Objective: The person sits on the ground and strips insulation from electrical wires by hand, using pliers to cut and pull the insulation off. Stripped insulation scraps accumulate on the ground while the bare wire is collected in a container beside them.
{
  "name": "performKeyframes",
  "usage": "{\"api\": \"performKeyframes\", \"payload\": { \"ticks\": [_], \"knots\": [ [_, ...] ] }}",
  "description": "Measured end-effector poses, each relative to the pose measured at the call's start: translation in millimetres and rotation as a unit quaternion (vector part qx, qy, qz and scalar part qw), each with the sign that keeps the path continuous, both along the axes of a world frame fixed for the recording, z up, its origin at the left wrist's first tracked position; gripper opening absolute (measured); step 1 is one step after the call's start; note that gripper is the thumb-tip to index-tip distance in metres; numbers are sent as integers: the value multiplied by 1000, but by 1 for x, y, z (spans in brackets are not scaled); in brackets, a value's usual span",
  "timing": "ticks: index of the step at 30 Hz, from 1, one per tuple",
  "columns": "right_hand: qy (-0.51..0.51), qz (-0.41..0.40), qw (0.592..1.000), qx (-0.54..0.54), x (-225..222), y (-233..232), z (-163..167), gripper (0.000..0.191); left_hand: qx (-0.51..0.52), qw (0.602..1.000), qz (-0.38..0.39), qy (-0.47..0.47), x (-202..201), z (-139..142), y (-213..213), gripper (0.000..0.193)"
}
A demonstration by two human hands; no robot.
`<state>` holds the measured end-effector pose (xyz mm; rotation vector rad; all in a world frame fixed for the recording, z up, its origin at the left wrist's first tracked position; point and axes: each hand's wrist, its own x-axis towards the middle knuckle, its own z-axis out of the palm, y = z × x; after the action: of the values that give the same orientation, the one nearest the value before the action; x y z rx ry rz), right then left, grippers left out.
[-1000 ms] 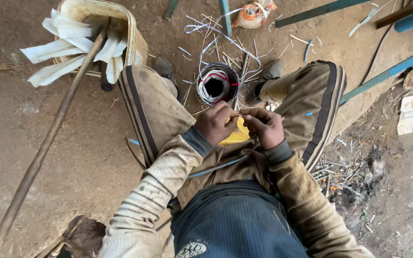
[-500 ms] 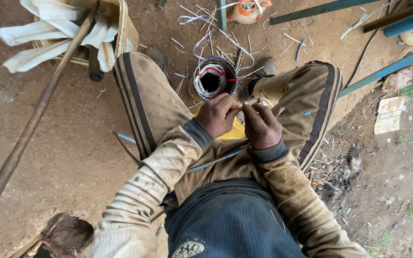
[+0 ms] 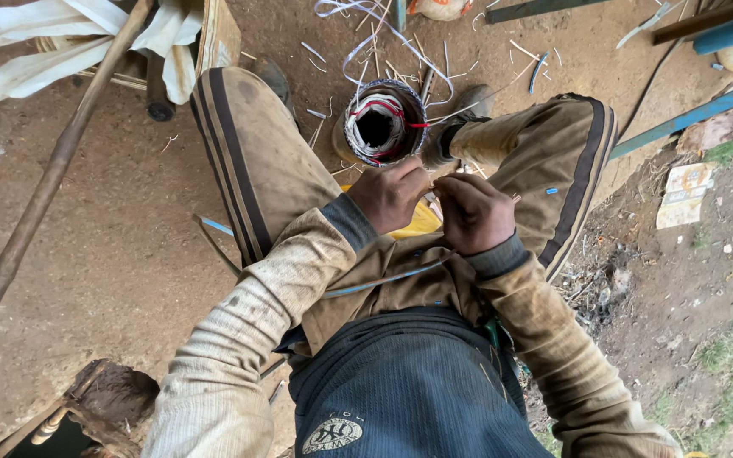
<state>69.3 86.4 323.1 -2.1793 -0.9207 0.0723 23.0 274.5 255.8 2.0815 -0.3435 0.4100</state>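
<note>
1. Left hand (image 3: 394,197) and right hand (image 3: 472,212) meet knuckle to knuckle, fingers curled on thin strips (image 3: 436,203).
2. A woven basket (image 3: 381,123) sits just beyond them.
3. Yellow piece (image 3: 417,222) lies beneath.

A long wooden pole (image 3: 40,199) slants across the dirt at the left. White cloth (image 3: 61,34) drapes far left. Blue bars (image 3: 697,110) lie far right, with a paper scrap (image 3: 683,195) nearby.
</note>
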Motion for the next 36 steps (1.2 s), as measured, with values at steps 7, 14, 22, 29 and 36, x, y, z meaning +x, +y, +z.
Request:
{"api": "performKeyframes", "payload": {
  "ticks": [7, 14, 22, 29, 36],
  "knots": [
    [324, -90, 941, 34, 8, -20, -30, 14, 98, 993, -19, -64, 1, 13, 4, 15],
    [325, -46, 939, 103, 14, -22, -32, 16, 69, 997, -17, -33, 6, 21, 5, 28],
    [-17, 5, 999, 30, 8, -8, 6, 24, 9, 1000, 8, 10, 8, 16, 3, 14],
    [-37, 20, 999, 9, 10, -7, 1, 27, 3, 1000, 0, 10, 5, 13, 10, 12],
    [74, 8, 996, 50, 7, -13, -20, 14, 7, 1000, 2, -6, -1, 16, 10, 11]
  ]
}}
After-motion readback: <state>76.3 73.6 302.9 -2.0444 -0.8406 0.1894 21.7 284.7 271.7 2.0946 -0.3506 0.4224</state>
